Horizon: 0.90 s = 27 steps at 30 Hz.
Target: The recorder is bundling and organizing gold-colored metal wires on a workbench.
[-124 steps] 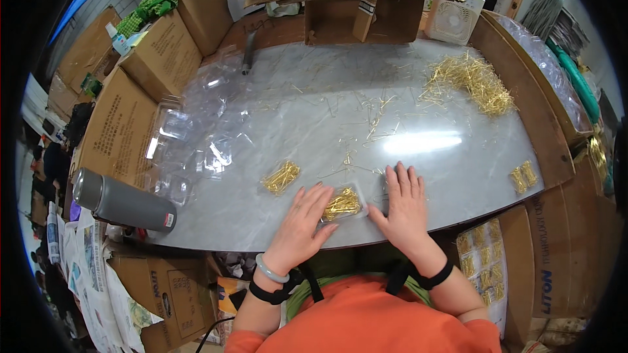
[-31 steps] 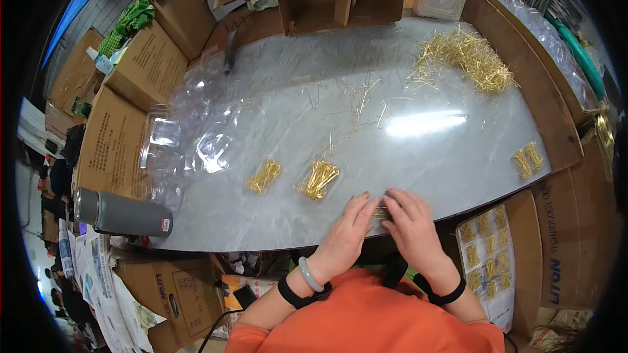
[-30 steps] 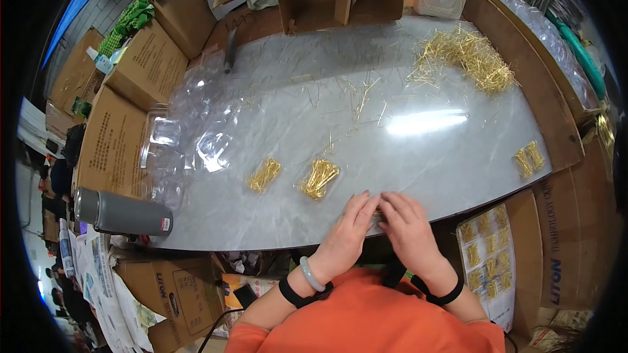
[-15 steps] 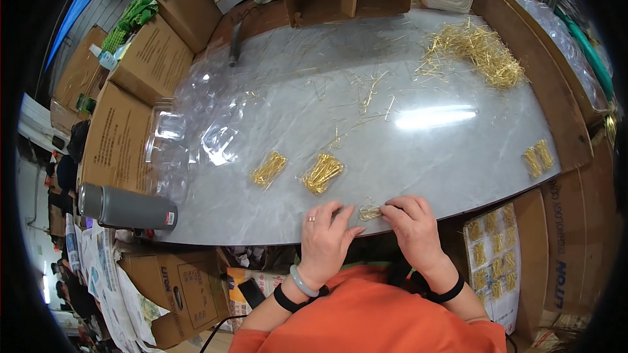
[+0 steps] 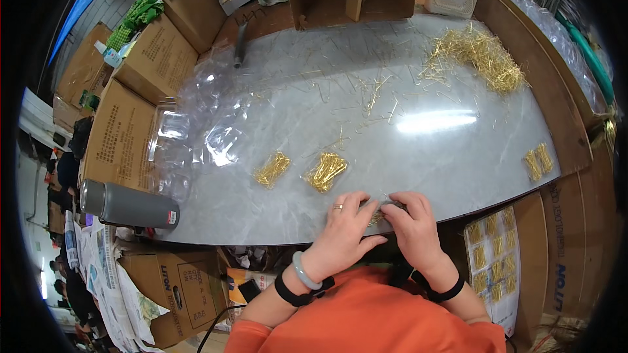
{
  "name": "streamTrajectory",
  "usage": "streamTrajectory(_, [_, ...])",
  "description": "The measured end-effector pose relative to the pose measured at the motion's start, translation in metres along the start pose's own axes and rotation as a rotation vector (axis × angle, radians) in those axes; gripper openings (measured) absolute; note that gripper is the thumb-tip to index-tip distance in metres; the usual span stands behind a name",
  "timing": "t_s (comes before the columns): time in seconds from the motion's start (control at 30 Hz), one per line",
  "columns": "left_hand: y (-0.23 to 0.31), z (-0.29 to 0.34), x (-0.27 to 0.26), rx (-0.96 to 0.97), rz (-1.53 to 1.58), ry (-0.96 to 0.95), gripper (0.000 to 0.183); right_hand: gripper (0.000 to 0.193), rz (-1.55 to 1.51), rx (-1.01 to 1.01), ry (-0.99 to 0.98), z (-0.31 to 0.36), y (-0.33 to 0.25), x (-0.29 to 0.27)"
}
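A small bundle of gold wire hooks [image 5: 377, 216] sits at the near edge of the grey table [image 5: 275, 212], partly hidden by my fingers. My left hand [image 5: 348, 227] has its bent fingertips against the bundle's left side, the thumb pointing right below it. On the other side my right hand [image 5: 412, 227] grips it with curled fingers. Just beyond my hands lies a clear plastic tray of gold hooks [image 5: 326, 172]. To its left is another hook bundle [image 5: 272, 170].
A big loose heap of gold hooks [image 5: 481, 59] spreads at the far right, with strays across the middle. Clear plastic trays [image 5: 216, 137] pile up at left, near a grey bottle [image 5: 131, 205]. Two bundles [image 5: 538, 161] lie at the right edge. Cardboard boxes [image 5: 121, 144] border the table.
My left hand has moved right, up to the bundle, and its fingers have come in against it. My right hand stays almost in place. The bundle is now more covered.
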<state>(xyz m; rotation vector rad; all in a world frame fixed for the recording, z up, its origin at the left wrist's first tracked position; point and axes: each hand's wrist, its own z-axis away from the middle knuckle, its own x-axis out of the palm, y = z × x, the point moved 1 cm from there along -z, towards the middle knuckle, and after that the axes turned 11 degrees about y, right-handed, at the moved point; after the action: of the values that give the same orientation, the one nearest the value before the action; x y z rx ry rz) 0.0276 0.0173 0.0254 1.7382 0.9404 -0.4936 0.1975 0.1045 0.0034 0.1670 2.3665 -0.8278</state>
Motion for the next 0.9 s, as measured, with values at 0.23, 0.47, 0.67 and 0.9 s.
streamTrajectory(0.23, [-0.006,0.016,0.032,0.024,-0.049,0.116,0.058,0.059,-0.112,0.105,-0.034,0.006,-0.015,0.014])
streamTrajectory(0.47, [-0.007,0.018,0.031,0.017,0.051,0.165,0.047,0.056,-0.415,0.320,-0.085,-0.008,-0.006,0.008])
streamTrajectory(0.67, [-0.010,0.022,0.031,0.000,0.128,0.215,0.036,0.054,-0.026,-0.061,-0.181,-0.007,-0.004,-0.005])
streamTrajectory(0.9, [-0.011,0.029,0.027,0.115,0.098,0.247,0.025,0.054,0.057,-0.170,-0.018,0.022,-0.009,-0.006])
